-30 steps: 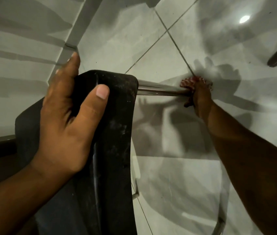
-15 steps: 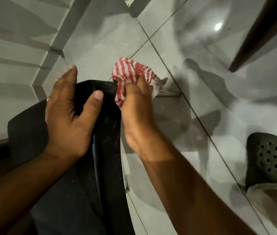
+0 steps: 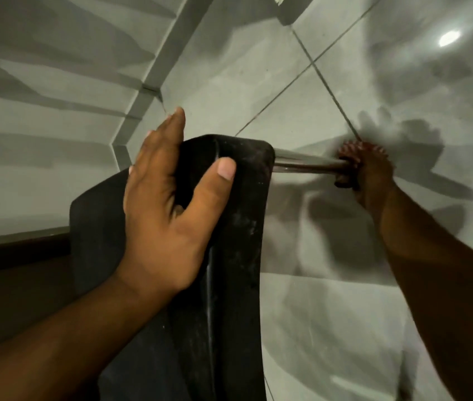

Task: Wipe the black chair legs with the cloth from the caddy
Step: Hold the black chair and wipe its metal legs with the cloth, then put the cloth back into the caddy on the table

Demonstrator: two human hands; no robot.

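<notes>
Head view: looks down past a tipped black chair at a grey tile floor.
Leg (image 3: 307, 163): a thin bar that sticks out from the chair's edge toward the right. It looks shiny and hard. I think it is stiff and smooth, so a bare hand could slip on it.
Cloth (image 3: 361, 150): red and white, bunched up at the far end of the leg, by the floor. Only a bit peeks out above the fingers. It looks soft and light and should wrap round the bar with ease.
Where to hold: I would keep the cloth wrapped all the way round the leg and squeeze, so it rubs every side as it slides.
Right hand (image 3: 370, 176): closed tight round the cloth and the leg, far down near the floor. The arm is stretched out long.
Chair (image 3: 238, 227): black, with pale dusty marks on it. It seems tipped over, and I guess it is heavy enough to need a steady hand.
Left hand (image 3: 171, 204): curled over the chair's top edge, thumb on the near face, fingers over the back. It grips the chair and holds it in place.
Floor (image 3: 229, 68): big smooth tiles with dark lines between them, and a bright light spot far right.
Other legs: I cannot see them.
Caddy: not in sight.
</notes>
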